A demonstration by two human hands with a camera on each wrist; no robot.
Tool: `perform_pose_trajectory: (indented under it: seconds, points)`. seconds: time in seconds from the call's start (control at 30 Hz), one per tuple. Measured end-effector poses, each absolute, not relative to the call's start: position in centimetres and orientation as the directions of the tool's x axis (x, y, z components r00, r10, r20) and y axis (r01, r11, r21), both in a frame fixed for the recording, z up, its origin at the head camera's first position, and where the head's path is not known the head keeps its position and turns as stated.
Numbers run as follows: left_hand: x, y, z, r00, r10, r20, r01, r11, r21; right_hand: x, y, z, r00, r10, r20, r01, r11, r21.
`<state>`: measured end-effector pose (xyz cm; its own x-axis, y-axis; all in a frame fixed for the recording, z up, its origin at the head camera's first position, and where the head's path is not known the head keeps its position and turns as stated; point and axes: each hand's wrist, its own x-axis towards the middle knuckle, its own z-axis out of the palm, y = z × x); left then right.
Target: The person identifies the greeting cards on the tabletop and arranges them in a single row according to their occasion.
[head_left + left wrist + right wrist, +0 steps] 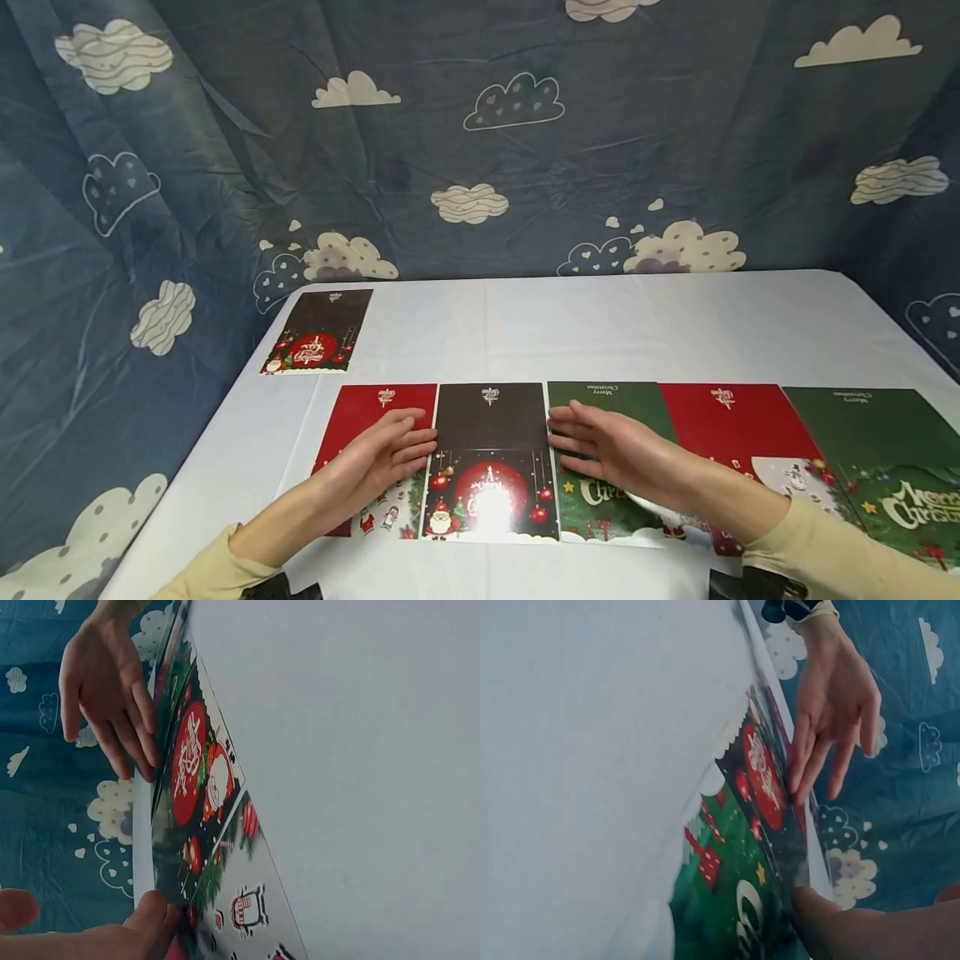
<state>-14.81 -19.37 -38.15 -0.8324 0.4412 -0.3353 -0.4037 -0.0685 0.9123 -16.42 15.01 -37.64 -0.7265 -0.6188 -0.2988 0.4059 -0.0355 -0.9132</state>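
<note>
A dark Christmas card (491, 421) with a red circle and a small Santa lies flat in the middle of a row. On its left side is my left hand (386, 454), fingers straight, over a red card (337, 425) with white lower artwork. My right hand (618, 454) is on the other side, fingers straight, above a green card (637, 400). Both palms face inward, with fingertips at or near the dark card's side edges; contact is hard to tell. In the left wrist view, the thumb and fingers (154, 919) sit low by the cards.
Further right in the row lie another red card (757, 417) and another green card (855, 425). A second dark card (318, 321) lies apart at the table's far left corner. The white table (600, 333) ends at a blue cloud-patterned curtain (517, 158).
</note>
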Motion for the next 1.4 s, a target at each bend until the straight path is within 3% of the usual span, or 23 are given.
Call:
perform_pose_trajectory:
  seconds: [0.87, 1.4]
  points:
    - [-14.4, -19.8, -38.2, -0.821, 0.449, -0.354, -0.415, -0.043, 0.909, -16.1, 15.1, -38.4, -0.696, -0.643, -0.321, 0.397, 0.029, -0.918]
    - [-14.5, -19.8, -38.8, -0.866, 0.356, -0.352, -0.452, -0.253, 0.855, -16.5, 15.3, -39.3, -0.702, -0.652, -0.286, 0.479, -0.136, -0.867]
